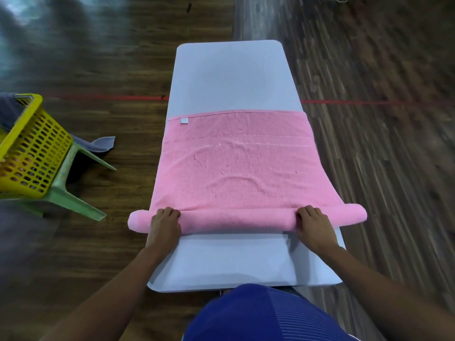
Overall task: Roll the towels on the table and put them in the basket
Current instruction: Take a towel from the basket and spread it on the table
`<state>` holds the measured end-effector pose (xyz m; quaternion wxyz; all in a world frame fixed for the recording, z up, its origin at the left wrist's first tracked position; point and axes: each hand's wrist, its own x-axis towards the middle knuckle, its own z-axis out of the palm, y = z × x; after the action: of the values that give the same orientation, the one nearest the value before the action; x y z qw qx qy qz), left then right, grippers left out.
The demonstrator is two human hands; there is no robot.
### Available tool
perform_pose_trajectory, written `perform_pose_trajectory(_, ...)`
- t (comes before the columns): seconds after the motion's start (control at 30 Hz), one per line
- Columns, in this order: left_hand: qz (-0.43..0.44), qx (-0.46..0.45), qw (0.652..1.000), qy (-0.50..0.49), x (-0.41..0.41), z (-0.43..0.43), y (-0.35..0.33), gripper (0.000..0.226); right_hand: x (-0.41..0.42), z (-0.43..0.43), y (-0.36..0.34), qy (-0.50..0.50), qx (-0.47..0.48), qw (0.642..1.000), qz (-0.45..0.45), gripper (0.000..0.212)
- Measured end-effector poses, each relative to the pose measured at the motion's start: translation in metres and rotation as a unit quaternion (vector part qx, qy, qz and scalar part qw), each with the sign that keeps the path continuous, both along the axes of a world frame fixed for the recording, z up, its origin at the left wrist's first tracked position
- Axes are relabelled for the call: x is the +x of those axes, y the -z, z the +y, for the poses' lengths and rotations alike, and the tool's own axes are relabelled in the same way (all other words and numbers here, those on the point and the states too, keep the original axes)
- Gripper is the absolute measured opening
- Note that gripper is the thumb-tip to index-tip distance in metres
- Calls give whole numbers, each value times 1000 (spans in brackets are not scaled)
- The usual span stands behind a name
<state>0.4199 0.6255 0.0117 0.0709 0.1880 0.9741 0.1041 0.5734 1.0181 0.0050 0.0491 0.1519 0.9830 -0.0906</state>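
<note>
A pink towel (pixel 236 166) lies spread across the white table (pixel 231 77). Its near edge is wound into a thick roll that runs the table's full width and overhangs both sides. My left hand (pixel 164 221) lies on top of the roll near its left end, fingers curled over it. Near the roll's right end my right hand (pixel 314 223) holds it the same way. The yellow basket (pixel 27 148) stands at the far left on a green stool, with a grey towel (pixel 8 110) inside it.
The green plastic stool (pixel 71 190) carries the basket on the dark wooden floor left of the table. A corner of grey cloth (pixel 102 143) hangs out behind it. A red line (pixel 357 102) crosses the floor. My blue-clad body is at the table's near edge.
</note>
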Motion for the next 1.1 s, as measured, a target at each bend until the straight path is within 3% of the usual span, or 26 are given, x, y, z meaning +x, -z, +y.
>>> perform_pose_trajectory(0.1, -27, -15, 999, 29, 11, -8, 10, 52, 10, 0, 7, -26, 9, 999, -38, 63)
perform_pose_trajectory(0.17, -32, -30, 998, 34, 15, -12, 12, 59, 8, 1, 9, -6, 9, 1000, -18, 55)
perform_pose_trajectory(0.27, -20, -15, 1000, 10, 14, -11, 12, 49, -3, 2, 1, 7, 11, 1000, -24, 39)
perform_pose_trajectory(0.37, -19, -12, 1000, 13, 11, -9, 5, 33, -13, 3, -16, -2, 28, 995, -91, 30)
perform_pose_trajectory(0.47, -67, -91, 993, 19, 3, -2, -8, 19, -23, 2, -28, 1, 36, 981, -190, 33)
perform_pose_trajectory(0.57, -158, -121, 980, -11, -3, 1, -15, 17, -27, 4, -30, 38, -40, 965, -255, 26)
perform_pose_trajectory(0.63, -141, -89, 985, -35, -4, -2, -11, 18, -23, 6, -26, 50, -25, 974, -217, 28)
perform_pose_trajectory(0.73, -19, -45, 997, -57, -2, 0, -7, 20, -16, 6, -15, 46, 45, 996, -67, 23)
perform_pose_trajectory(0.87, -16, 2, 998, -67, 12, 9, 0, 7, -7, 0, -6, 33, 34, 999, -10, 14)
perform_pose_trajectory(0.97, 4, 32, 998, -47, 27, 6, 8, 18, 7, -7, -2, 12, 28, 999, -16, 37)
perform_pose_trajectory(1.1, 26, -18, 998, 47, 43, -16, 15, 61, 23, -7, 6, -21, 36, 999, -35, 72)
